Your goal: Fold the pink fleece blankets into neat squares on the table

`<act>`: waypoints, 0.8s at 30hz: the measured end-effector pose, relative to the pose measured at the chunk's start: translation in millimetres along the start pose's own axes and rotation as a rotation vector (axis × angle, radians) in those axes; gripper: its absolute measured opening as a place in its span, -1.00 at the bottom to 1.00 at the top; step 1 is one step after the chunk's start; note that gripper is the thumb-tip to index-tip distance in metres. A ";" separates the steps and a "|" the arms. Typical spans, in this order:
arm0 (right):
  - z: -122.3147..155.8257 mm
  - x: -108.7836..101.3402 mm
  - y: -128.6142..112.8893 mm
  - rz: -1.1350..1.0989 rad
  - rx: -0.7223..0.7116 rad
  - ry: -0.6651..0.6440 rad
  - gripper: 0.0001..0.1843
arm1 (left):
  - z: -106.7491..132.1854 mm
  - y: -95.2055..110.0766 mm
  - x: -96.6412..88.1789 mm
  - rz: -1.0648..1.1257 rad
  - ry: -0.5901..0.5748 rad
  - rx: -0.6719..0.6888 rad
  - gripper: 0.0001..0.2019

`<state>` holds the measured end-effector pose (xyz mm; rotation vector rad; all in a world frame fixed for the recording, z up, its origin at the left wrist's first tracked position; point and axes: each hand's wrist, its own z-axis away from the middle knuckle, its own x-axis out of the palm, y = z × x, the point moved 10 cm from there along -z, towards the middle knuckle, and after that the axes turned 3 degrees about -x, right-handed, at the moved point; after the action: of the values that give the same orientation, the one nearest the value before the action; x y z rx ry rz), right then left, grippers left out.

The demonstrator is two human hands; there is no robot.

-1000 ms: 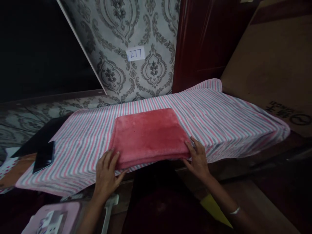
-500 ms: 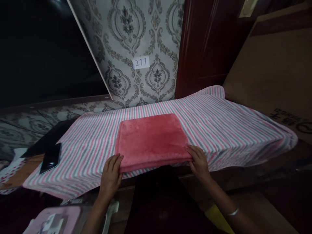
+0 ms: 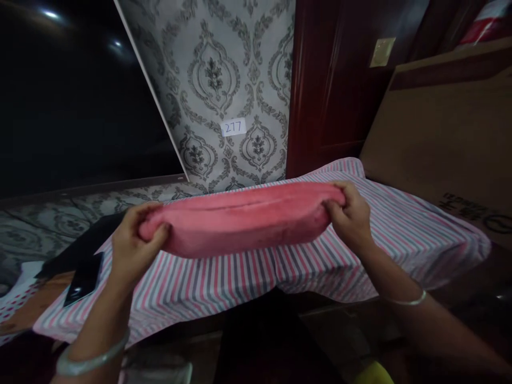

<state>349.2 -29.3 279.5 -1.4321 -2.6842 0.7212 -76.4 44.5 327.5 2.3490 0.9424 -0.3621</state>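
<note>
A pink plush cloth (image 3: 240,226), folded into a thick bundle, is stretched between my two hands above the striped tablecloth (image 3: 248,274). At its left end, my left hand (image 3: 138,240) is closed on it, thumb on the near side and fingers wrapped over the top. My right hand (image 3: 350,216) grips the right end in the same way, thumb pressed into the fabric. A narrow crease runs along the upper face of the bundle. Most fingertips are hidden behind the cloth.
A dark phone-like slab (image 3: 84,280) lies at the table's left. Behind stand a large black screen (image 3: 80,96) and a patterned wall with a paper label (image 3: 233,127) reading 277. A cardboard box (image 3: 444,138) stands at the right, beside a dark red door (image 3: 332,80).
The pink cloth lay flat on the table with my hands at its near corners. Now both hands have gripped it and raised it, and they are farther apart. The view has tilted up slightly.
</note>
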 end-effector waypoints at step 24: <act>57.1 225.6 226.4 0.023 1.012 -0.713 -0.47 | 13.3 -217.3 258.3 0.006 -0.595 -1.047 -0.53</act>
<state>382.7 234.0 92.6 -0.9894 -1.9267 2.4544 -44.3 303.7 113.3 1.1842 0.5960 -0.3972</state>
